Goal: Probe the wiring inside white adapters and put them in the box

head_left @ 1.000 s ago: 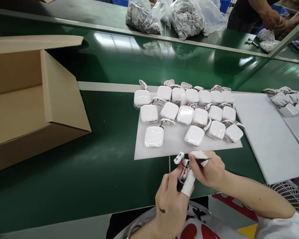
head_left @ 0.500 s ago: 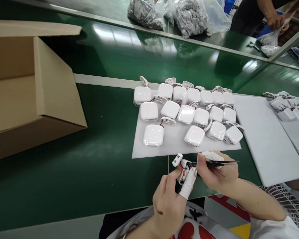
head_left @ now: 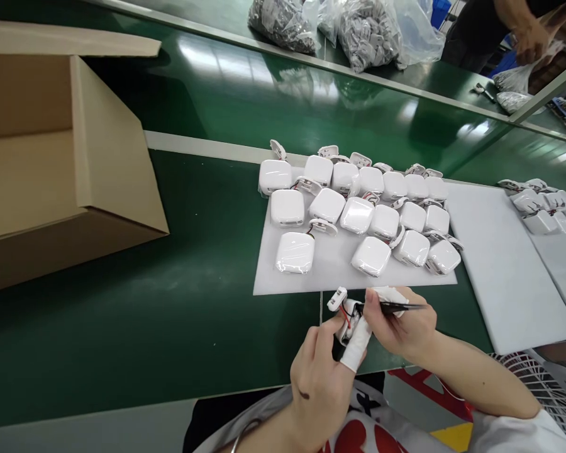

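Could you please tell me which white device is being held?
The white device in the left hand, with the black tool at it; the others rest on white sheets.

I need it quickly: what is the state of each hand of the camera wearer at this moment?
Left hand: closed, holding a white unit.
Right hand: closed, holding a dark tool.

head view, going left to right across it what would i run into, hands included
Cardboard box → left hand → right hand → cluster of white units at the far right
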The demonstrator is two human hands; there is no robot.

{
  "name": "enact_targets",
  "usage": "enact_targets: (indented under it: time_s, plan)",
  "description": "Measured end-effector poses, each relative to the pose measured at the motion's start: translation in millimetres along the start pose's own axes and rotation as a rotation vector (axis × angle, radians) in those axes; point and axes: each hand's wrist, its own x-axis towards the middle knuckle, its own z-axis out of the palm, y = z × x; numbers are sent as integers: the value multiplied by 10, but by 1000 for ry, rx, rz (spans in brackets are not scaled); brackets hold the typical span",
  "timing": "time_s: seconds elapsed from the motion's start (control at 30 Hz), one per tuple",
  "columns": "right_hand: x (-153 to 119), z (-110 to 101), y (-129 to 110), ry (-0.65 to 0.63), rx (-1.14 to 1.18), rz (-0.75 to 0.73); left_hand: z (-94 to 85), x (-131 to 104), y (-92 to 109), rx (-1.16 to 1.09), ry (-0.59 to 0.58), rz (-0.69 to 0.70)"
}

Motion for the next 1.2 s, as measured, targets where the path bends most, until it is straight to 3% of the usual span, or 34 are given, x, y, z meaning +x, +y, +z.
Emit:
enact_targets:
  time_s: [0.17, 0.33, 0.43, 0.8, 1.03, 1.2]
  plan:
    - [70, -160, 149, -94, 180, 148, 17, -15, -33, 7, -18, 45]
    - [161, -241, 275, -267, 521, 59, 18, -20, -69, -39, -28, 70]
    - [174, -210, 254, -290, 520, 5, 12, -22, -73, -49, -15, 73]
    - [89, -119, 290, -213, 479, -49, -31, 1, -115, 20, -19, 163]
    - [90, -83, 302, -228, 417, -222, -49, 25, -104, 16, -15, 163]
    - [83, -100, 308, -183, 459, -141, -45, 20, -103, 6, -24, 158]
